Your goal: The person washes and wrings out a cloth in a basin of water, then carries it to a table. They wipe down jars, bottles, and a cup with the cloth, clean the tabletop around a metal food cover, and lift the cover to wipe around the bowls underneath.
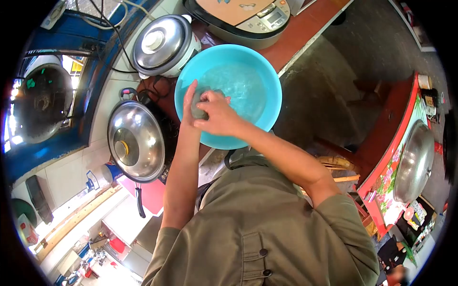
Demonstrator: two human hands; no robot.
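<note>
A light blue basin (274, 86) holds rippling, clear water. Over its left part, a wet grey cloth-like thing (196, 106) is pressed between my hands; its exact kind is hard to make out. My left hand (188, 107) stands on edge along its left side, a finger pointing up and the palm against it. From the right, my right hand (219, 113) curls its fingers over the same grey thing. Part of it is hidden by the fingers.
A white electric pot (162, 45) with a metal lid stands beyond the basin, beside a rice cooker (253, 21). At left sits a lidded pan (136, 140) with its handle toward me. A large metal lid (414, 162) rests on the flowered table at right.
</note>
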